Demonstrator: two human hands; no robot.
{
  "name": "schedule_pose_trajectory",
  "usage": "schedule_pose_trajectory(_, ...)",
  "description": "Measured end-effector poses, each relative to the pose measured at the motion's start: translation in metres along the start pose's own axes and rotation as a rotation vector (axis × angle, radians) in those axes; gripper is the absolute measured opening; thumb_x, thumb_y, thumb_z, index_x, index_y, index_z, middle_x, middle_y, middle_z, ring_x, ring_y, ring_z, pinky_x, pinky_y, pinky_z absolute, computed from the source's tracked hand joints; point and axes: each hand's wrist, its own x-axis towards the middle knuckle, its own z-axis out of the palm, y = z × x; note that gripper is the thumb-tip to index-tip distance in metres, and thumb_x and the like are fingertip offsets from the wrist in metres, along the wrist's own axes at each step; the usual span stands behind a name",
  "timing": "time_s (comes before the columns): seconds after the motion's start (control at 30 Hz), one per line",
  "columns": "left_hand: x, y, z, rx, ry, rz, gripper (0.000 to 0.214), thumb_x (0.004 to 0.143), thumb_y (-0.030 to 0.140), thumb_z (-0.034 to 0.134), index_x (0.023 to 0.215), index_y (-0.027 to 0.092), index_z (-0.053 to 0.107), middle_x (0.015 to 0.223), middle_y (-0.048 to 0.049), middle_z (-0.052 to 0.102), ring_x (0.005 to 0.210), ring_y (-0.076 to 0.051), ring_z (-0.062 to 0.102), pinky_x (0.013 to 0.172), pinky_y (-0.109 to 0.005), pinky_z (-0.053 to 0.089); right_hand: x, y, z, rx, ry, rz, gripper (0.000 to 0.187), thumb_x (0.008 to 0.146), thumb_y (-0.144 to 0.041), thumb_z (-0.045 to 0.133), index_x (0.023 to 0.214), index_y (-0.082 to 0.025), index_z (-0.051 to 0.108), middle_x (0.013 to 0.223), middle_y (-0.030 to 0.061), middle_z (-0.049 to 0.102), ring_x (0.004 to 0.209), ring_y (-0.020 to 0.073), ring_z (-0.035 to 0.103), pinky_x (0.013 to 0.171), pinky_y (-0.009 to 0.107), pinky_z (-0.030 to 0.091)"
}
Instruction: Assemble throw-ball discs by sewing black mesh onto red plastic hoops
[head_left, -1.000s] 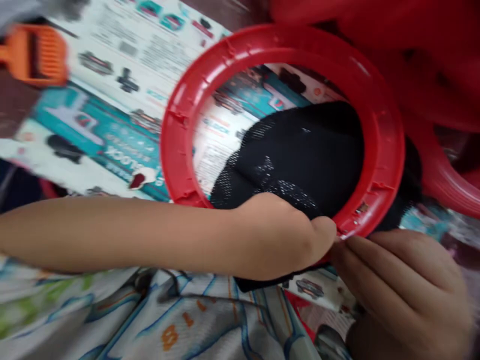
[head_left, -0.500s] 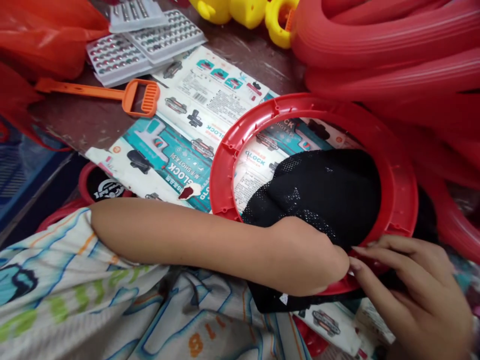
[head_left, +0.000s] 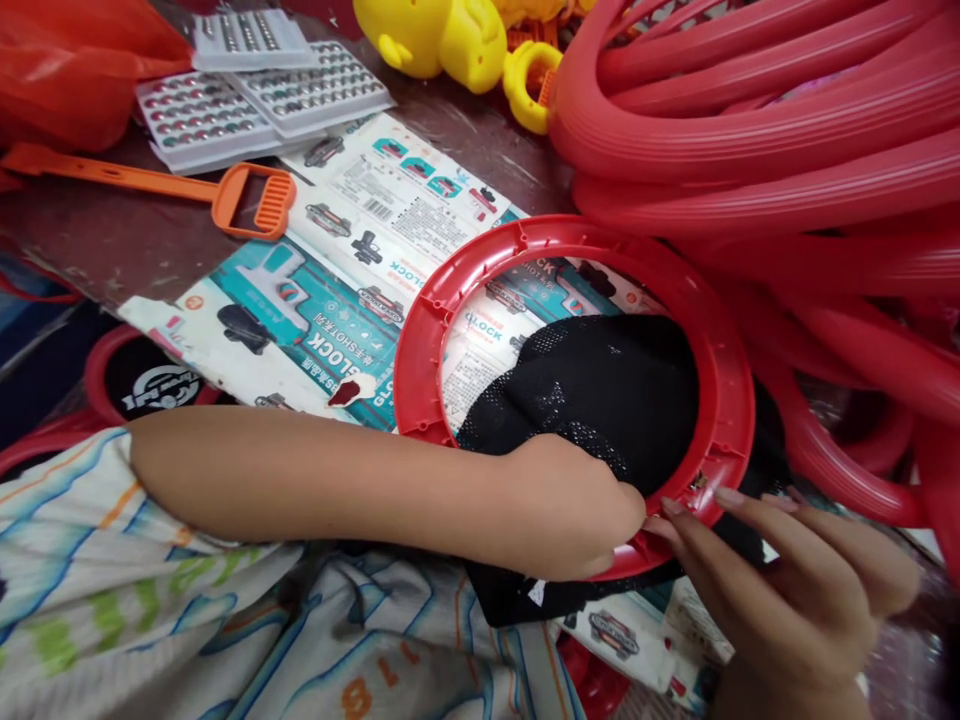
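My left hand (head_left: 574,512) curls at the red ring (head_left: 421,365), my right hand (head_left: 799,590) beside; I can't tell if fingers pinch.

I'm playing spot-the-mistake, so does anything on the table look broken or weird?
Yes! The printed cardboard looks torn just left of the red ring: a dark red patch with a ragged white edge interrupts its teal print.
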Motion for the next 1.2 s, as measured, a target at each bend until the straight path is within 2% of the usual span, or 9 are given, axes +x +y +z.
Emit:
schedule_pose_trajectory(0.13,-0.002,0.003,0.003,0.081,0.011,0.024,0.015,0.087,0.023,0.056,0.093,0.011,0.062,0.073,-0.0123,0.072,0.062,-0.028,0.070,0.045,-0.034,0.049,0.008,-0.012,-0.001,-0.066,-0.002,-0.164,0.032,0.064,-0.002,0.083,0.085,-0.018,0.065,0.089,0.0066,0.065,0.079,0.0219,0.058,0.067,0.036,0.044)
schedule_pose_trajectory(0.3,-0.003,0.003,0.009,0.152,0.077,0.085,0.011,0.085,0.020,0.059,0.091,0.011,0.060,0.068,-0.0098,0.070,0.056,-0.027,0.068,0.042,-0.034,0.048,0.014,-0.027,0.000,0.039,-0.134,0.100,0.007,0.085,-0.014,0.067,0.081,-0.017,0.061,0.093,0.0111,0.064,0.084,0.0235,0.057,0.078,0.041,0.043)
schedule_pose_trajectory(0.47,-0.002,0.003,0.015,0.198,0.079,0.104,0.008,0.084,0.020,0.060,0.084,0.011,0.059,0.060,-0.0074,0.066,0.050,-0.024,0.065,0.039,-0.031,0.044,0.009,-0.044,-0.006,0.142,-0.218,0.344,0.014,0.092,-0.028,0.059,0.087,-0.016,0.065,0.111,0.0146,0.060,0.100,0.0276,0.056,0.084,0.044,0.040)
schedule_pose_trajectory(0.63,-0.009,0.014,0.021,0.379,0.427,0.193,0.014,0.081,0.012,0.053,0.068,0.012,0.059,0.052,-0.0054,0.057,0.045,-0.018,0.055,0.043,-0.029,0.041,0.010,-0.045,-0.008,0.071,-0.162,0.326,0.017,0.092,-0.029,0.059,0.083,-0.017,0.066,0.113,0.0159,0.060,0.095,0.0284,0.055,0.085,0.048,0.039)
schedule_pose_trajectory(0.73,-0.024,0.016,-0.001,0.294,0.456,0.213,0.020,0.082,0.025,0.056,0.065,0.014,0.060,0.057,-0.0043,0.057,0.051,-0.018,0.055,0.050,-0.033,0.045,0.008,-0.040,-0.008,0.040,-0.115,0.367,0.018,0.090,-0.031,0.062,0.076,-0.020,0.065,0.111,0.0121,0.064,0.093,0.0280,0.056,0.087,0.050,0.040)
schedule_pose_trajectory(0.87,-0.056,-0.017,-0.060,0.125,0.490,-0.068,0.028,0.092,0.033,0.047,0.086,0.015,0.066,0.091,-0.0077,0.069,0.092,-0.022,0.063,0.085,-0.037,0.049,0.001,-0.032,-0.008,0.072,0.003,0.477,0.012,0.085,-0.027,0.068,0.073,-0.024,0.067,0.102,0.0046,0.069,0.085,0.0251,0.060,0.085,0.049,0.044)
schedule_pose_trajectory(0.93,-0.070,-0.049,-0.085,0.061,0.617,-0.438,0.032,0.091,0.039,0.048,0.104,0.013,0.063,0.107,-0.0086,0.068,0.102,-0.021,0.059,0.093,-0.036,0.045,-0.003,-0.027,-0.006,0.122,0.063,0.556,0.009,0.079,-0.024,0.072,0.072,-0.029,0.070,0.098,0.0022,0.070,0.081,0.0264,0.061,0.079,0.049,0.046)
schedule_pose_trajectory(1.0,-0.079,-0.083,-0.100,-0.085,0.567,-0.814,0.046,0.090,0.044,0.049,0.119,0.009,0.056,0.122,-0.0135,0.063,0.101,-0.022,0.057,0.090,-0.038,0.045,-0.008,-0.021,0.000,0.144,0.153,0.638,0.013,0.075,-0.023,0.075,0.075,-0.036,0.074,0.093,0.0004,0.070,0.079,0.0290,0.061,0.073,0.051,0.046)
schedule_pose_trajectory(1.2,-0.076,-0.136,-0.108,-0.356,0.227,-0.763,0.058,0.074,0.049,0.066,0.121,0.015,0.059,0.092,-0.0042,0.070,0.073,-0.016,0.064,0.066,-0.026,0.046,-0.005,-0.002,0.008,0.035,0.396,0.551,0.040,0.071,-0.020,0.078,0.100,-0.047,0.075,0.082,-0.0002,0.069,0.070,0.0259,0.062,0.064,0.048,0.048)
